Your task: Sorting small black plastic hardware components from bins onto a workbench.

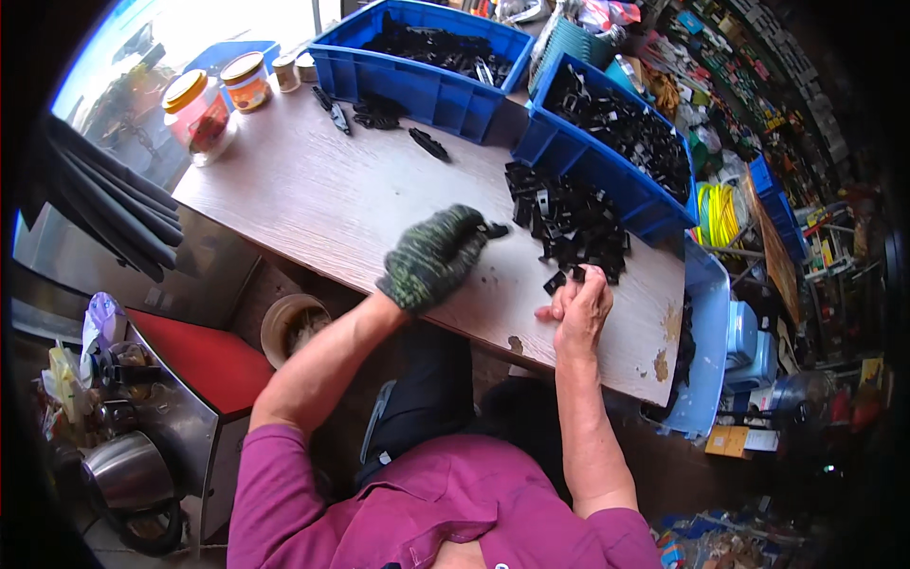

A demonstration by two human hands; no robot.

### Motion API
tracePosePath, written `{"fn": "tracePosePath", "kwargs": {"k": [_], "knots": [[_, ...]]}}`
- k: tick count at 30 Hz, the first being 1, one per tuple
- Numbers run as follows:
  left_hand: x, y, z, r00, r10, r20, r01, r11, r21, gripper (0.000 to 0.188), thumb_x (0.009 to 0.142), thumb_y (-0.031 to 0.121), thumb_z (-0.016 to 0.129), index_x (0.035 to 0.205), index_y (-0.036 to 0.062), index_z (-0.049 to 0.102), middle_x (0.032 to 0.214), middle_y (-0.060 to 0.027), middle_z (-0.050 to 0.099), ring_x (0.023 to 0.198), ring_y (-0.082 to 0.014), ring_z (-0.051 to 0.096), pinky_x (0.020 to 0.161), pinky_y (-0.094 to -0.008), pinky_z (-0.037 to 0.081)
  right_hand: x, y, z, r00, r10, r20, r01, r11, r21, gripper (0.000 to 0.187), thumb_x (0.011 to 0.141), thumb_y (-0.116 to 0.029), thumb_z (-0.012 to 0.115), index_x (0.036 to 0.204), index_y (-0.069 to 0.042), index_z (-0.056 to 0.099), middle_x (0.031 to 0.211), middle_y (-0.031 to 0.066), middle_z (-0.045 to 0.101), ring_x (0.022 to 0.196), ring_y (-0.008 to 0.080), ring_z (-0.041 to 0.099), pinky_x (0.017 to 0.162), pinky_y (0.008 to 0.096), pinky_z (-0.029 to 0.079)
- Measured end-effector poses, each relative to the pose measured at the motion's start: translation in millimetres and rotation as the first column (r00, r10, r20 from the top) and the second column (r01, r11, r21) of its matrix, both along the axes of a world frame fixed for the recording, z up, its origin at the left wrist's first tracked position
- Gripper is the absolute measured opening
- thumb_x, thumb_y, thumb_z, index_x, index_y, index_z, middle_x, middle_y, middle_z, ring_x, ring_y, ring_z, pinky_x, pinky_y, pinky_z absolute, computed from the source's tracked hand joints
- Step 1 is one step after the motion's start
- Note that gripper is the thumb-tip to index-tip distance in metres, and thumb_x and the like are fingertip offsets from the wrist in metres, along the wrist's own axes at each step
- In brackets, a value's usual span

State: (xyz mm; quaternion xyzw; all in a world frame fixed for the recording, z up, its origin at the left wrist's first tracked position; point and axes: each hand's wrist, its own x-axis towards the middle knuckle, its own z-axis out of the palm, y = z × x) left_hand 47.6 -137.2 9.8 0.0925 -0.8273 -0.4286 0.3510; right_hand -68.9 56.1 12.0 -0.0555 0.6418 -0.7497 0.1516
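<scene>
Fingers (464, 239) of the gloved left hand (432, 261) are closed narrow on a black part (497, 230), which juts right beyond their tips. At the near edge of a black pile (566, 213) on the table (351, 190), the bare right hand (580, 311) bunches its fingers; a black piece (576, 273) sits at their tips, though whether it is gripped I cannot tell.

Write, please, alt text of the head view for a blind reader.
A person's gloved left hand holds a small black part over a pale table, while the bare right hand is at a pile of black pieces; two blue bins stand behind.
</scene>
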Motion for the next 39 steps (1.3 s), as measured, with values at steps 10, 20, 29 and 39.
{"fn": "tracePosePath", "kwargs": {"k": [10,20,29,39], "knots": [[-30.0,68.4,-11.1,0.981,-0.174,0.090,0.169,0.984,0.060,0.025,0.095,0.020,0.059,0.112,0.0034,0.064,0.103,-0.0202,0.067,0.095,-0.0387,0.065,0.078,-0.0433,0.052,3.7,-3.6,2.8,0.999,-0.018,-0.049,0.017,1.000,-0.011,0.030,0.099,-0.031,0.041,0.093,-0.007,0.057,0.067,0.0034,0.046,0.042,0.0111,0.041,0.037,0.0274,0.046],[-32.2,79.9,-2.7,0.975,-0.169,0.146,0.140,0.972,0.189,0.024,0.098,0.019,0.054,0.114,0.0028,0.062,0.101,-0.0196,0.067,0.094,-0.0372,0.065,0.079,-0.0419,0.052,4.4,1.0,-1.9,0.983,-0.025,-0.183,0.024,1.000,-0.005,0.024,0.097,-0.023,0.044,0.087,-0.004,0.054,0.063,0.0020,0.045,0.041,0.0120,0.045,0.036,0.0283,0.044],[-44.1,102.8,-14.3,0.991,-0.130,0.045,0.112,0.953,0.282,0.027,0.098,0.017,0.054,0.119,0.0019,0.059,0.106,-0.0207,0.066,0.096,-0.0386,0.064,0.081,-0.0428,0.051,-2.9,3.0,-12.2,0.847,0.028,-0.530,0.067,0.985,0.159,0.024,0.098,-0.020,0.046,0.080,-0.005,0.053,0.062,0.0017,0.046,0.047,0.0122,0.046,0.045,0.0278,0.042],[-51.4,121.6,-14.1,0.992,-0.096,-0.081,0.117,0.940,0.321,0.030,0.097,0.017,0.053,0.123,0.0015,0.056,0.107,-0.0223,0.065,0.094,-0.0390,0.065,0.079,-0.0442,0.051,-13.0,17.6,-19.5,0.810,-0.014,-0.586,0.155,0.969,0.191,0.025,0.097,-0.017,0.046,0.077,-0.004,0.051,0.064,0.0005,0.046,0.056,0.0135,0.039,0.052,0.0306,0.036]]}}
